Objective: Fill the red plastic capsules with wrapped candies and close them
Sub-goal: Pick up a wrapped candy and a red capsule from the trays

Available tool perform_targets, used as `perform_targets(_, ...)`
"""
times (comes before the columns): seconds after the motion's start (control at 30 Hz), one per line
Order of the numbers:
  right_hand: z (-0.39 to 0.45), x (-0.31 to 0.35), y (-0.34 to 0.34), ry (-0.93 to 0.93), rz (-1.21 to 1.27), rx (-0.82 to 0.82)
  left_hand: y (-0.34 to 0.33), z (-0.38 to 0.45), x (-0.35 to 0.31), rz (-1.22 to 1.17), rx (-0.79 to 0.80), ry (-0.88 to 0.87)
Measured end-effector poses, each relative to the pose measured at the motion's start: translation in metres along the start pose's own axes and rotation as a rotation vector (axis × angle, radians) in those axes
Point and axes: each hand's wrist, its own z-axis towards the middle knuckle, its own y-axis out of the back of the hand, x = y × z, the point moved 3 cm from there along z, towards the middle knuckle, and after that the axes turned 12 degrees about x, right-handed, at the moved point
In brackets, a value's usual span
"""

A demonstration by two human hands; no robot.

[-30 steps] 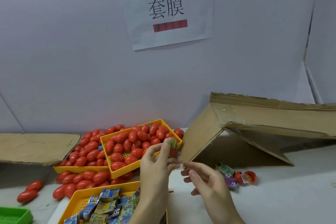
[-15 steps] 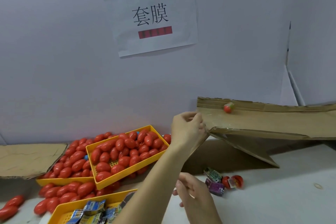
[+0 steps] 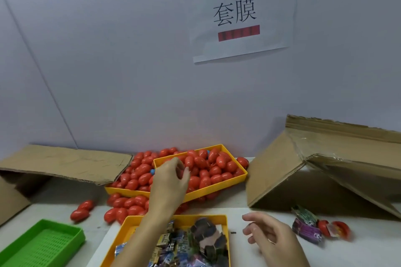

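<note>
From the head camera, the left hand (image 3: 169, 182) reaches forward over the near edge of a tilted yellow tray (image 3: 219, 188) heaped with red capsules (image 3: 214, 169); its fingers are bent down toward the capsules, and whether its grip has closed on one cannot be told, since the fingertips sit among the red shells. That tray rests partly on a second yellow tray (image 3: 121, 191) to its left, also full of capsules, and more capsules lie loose on the white tabletop (image 3: 249, 251) in front of both, with two stray capsules (image 3: 82, 210) off to the left. Closest to the camera, under the left forearm, a third yellow tray (image 3: 217, 219) holds wrapped candies (image 3: 173, 243) in blue and dark wrappers. The right hand (image 3: 271, 236) hovers above the tabletop just right of the candy tray, fingers loosely spread, its grip slack and holding nothing. Further right lie a few purple and green candy packets (image 3: 306, 225) beside an open capsule (image 3: 334, 228) with its halves apart. A green mesh tray (image 3: 43, 245) sits at the lower left. Flattened cardboard (image 3: 65, 162) lies at the left, a folded cardboard ramp (image 3: 314, 169) stands at the right, and a paper sign (image 3: 236, 15) hangs on the wall.
</note>
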Motion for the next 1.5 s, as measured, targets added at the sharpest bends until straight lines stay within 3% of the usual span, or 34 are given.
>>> perform_targets(0.3,0.002,0.006,0.002,-0.010,0.003,0.016,-0.020,0.050,-0.002,0.418,0.367,-0.022)
perform_targets(0.37,0.002,0.006,0.003,-0.007,0.009,0.006,-0.026,0.053,-0.004,0.510,0.358,-0.019)
perform_targets(0.6,0.002,0.004,0.004,0.034,-0.003,-0.014,-0.020,0.041,-0.012,0.488,0.128,0.018)
perform_targets(0.67,0.002,0.004,0.004,0.037,-0.002,-0.012,-0.012,0.027,-0.020,0.384,0.000,-0.018)
perform_targets(0.77,0.002,0.004,0.005,0.052,-0.007,-0.006,-0.005,-0.005,-0.037,0.023,-0.117,-0.041)
perform_targets(0.9,0.001,0.002,0.004,0.086,-0.001,-0.026,-0.018,-0.049,-0.053,-0.516,0.006,0.041)
perform_targets(1.0,0.000,0.001,0.002,0.116,0.025,-0.040,-0.032,-0.073,-0.060,-0.776,0.113,0.096)
perform_targets(1.27,-0.002,0.002,0.000,0.221,0.101,0.038,-0.043,-0.095,-0.054,-0.859,0.255,0.135)
perform_targets(1.5,-0.005,0.003,0.001,0.282,0.185,0.033,-0.047,-0.099,-0.061,-0.845,0.350,0.009)
